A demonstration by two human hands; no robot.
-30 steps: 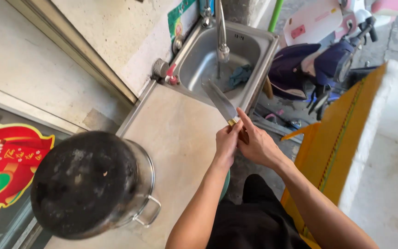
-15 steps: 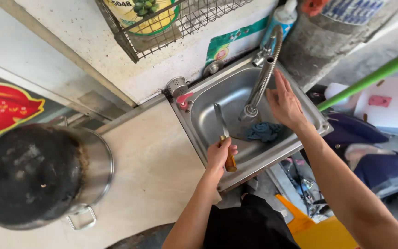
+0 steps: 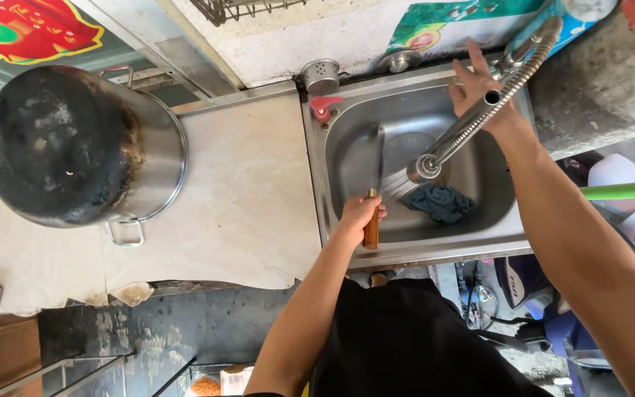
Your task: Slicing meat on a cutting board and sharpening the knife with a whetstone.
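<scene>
A large soot-blackened pot (image 3: 75, 143) stood upside down on the counter (image 3: 244, 213), well apart from the steel sink (image 3: 347, 110), where water sprayed from the flexible faucet (image 3: 472, 121) above a blue cloth (image 3: 442, 202). The left hand (image 3: 361, 215), forearm reaching in over the sink's front rim, had its fingers (image 3: 359, 219) wrapped closed around the wooden handle of a knife (image 3: 374, 184), blade pointing away beside the spray. The right hand (image 3: 479, 88), arm extended, reached behind the faucet; whether its fingers gripped anything could not be told. A wet handle might slip, dropping the blade into the basin or toward the right arm.
</scene>
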